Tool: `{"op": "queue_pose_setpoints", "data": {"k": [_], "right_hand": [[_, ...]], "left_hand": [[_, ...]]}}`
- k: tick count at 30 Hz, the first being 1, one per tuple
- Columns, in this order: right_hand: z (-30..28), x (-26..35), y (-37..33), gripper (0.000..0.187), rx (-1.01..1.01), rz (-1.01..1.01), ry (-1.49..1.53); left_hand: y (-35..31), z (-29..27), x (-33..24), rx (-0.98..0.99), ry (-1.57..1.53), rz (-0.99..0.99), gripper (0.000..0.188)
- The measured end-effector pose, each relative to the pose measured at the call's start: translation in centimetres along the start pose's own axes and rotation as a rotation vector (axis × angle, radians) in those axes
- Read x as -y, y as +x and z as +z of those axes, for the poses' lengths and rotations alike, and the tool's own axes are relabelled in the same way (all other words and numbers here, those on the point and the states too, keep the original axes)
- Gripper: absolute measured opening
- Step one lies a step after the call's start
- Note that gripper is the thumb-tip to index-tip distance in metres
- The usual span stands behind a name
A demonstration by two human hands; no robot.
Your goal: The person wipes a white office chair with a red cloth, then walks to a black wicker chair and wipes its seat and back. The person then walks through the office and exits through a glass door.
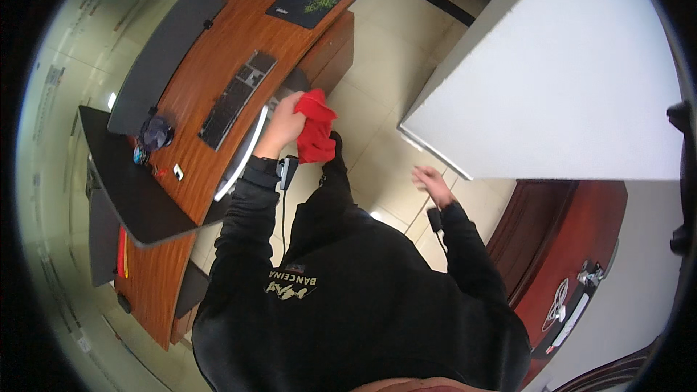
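A crumpled red cloth (316, 129) hangs from my left hand (285, 125), whose fingers are closed on its upper edge. The cloth dangles over the floor, just off the near edge of the wooden desk (239, 22). My right hand (434, 186) is held out over the tiled floor, below the corner of a white wall or pillar. Its fingers are loosely bent and apart, with nothing seen in them. Each wrist carries a small dark device with a cable.
On the desk lie a black keyboard (238, 100), a dark mouse pad (303, 4) and a dark round object (155, 133). Grey divider panels (163, 58) border it. The white pillar (559, 80) stands at right. A reddish-brown cabinet (573, 239) bears a coiled white cable (556, 305).
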State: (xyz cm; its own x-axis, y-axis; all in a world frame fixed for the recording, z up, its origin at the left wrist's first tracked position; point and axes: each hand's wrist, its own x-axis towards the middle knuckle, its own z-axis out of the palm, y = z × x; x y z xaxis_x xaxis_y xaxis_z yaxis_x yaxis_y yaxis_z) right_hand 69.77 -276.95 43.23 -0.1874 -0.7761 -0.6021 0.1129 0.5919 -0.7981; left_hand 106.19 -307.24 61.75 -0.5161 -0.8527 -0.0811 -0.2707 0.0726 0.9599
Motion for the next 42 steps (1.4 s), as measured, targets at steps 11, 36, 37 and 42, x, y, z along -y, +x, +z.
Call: {"op": "queue_pose_setpoints", "data": {"k": [11, 36, 37, 42], "right_hand": [[10.3, 40.6, 33.1, 0.078, 0.459, -0.278, -0.079], [-36.4, 61.7, 77.8, 0.036, -0.202, -0.132, 0.464], [-38.7, 62.3, 79.3, 0.035, -0.206, -0.124, 0.452], [-48.5, 63.6, 86.7, 0.035, -0.353, -0.125, 0.536]], "left_hand": [[38.7, -5.4, -5.9, 0.246, 0.136, 0.318, 0.042], [96.2, 0.7, 15.4, 0.194, 0.322, -0.337, 0.043], [98.9, 1.4, 14.7, 0.213, 0.313, -0.353, 0.043], [113.8, 4.6, 11.6, 0.231, 0.273, -0.325, 0.041]]}}
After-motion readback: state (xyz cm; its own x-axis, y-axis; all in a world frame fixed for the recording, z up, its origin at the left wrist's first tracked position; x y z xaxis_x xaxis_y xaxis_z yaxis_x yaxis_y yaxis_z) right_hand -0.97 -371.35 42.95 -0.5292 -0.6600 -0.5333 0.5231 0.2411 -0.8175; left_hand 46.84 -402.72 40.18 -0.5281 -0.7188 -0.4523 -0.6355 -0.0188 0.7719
